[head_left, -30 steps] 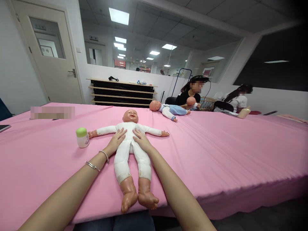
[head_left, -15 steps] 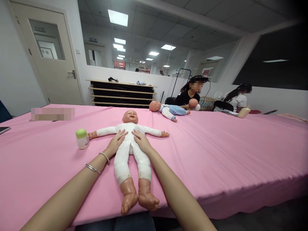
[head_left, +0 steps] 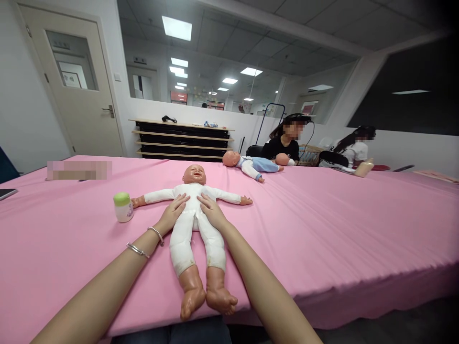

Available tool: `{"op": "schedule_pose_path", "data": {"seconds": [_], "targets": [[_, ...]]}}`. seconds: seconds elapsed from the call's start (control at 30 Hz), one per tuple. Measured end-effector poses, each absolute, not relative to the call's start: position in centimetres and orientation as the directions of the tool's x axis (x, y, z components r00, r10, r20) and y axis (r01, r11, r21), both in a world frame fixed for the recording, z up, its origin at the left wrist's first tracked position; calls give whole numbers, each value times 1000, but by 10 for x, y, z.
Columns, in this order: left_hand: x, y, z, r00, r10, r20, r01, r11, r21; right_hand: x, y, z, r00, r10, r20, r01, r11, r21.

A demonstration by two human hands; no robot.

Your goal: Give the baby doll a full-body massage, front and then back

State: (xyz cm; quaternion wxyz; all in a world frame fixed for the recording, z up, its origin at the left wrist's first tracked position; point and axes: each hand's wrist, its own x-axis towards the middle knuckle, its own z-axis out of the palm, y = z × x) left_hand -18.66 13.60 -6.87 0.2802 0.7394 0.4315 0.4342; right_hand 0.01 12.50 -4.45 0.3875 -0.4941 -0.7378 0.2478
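A baby doll (head_left: 195, 200) with a white cloth body lies on its back on the pink-covered table (head_left: 304, 229), head away from me and feet at the near edge. My left hand (head_left: 174, 210) rests flat on the left side of its belly, fingers stretched out. On the other side of the belly lies my right hand (head_left: 212, 210), likewise flat with fingers extended. Neither hand grips anything. A small white jar with a green lid (head_left: 123, 208) stands close to the doll's outstretched hand on the left.
A second doll in blue and white (head_left: 256, 166) lies at the table's far side. Behind it a person in black (head_left: 285, 143) sits by another doll's head (head_left: 282, 159). A bottle (head_left: 365, 167) stands at the far right; a dark flat device (head_left: 7, 193) lies at the left edge.
Both my hands stay in place on the doll. Across the table, the doll's head by the person in black has moved lower and slightly left.
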Motion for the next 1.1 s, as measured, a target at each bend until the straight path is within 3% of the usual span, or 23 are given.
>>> {"op": "schedule_pose_path", "data": {"seconds": [1.1], "targets": [[-186,135,-65,246,888,389,402,-459,792,0,121,-39,-219,921,323,540,390,-746]]}}
